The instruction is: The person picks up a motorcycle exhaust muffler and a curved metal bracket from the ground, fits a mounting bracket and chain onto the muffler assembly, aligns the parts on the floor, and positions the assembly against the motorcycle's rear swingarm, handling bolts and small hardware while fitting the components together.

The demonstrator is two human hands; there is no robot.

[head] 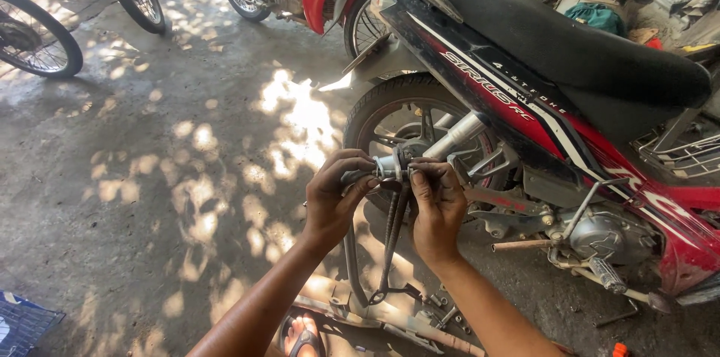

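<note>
Holding a small silver metal cylinder fitting (389, 168) between both hands, in front of the rear wheel (405, 128) of the red and black motorbike (555, 94). Left hand (337, 196): fingers closed round its left end. Right hand (437, 203): fingertips pinched on its right end. I judge steady opposing pressure suits it best, wrists level. Dark ridged cable (391, 241): hangs below to the long pale exhaust pipe (390, 317) on the ground. Tyre just behind; open concrete floor (150, 177) to my left.
</note>
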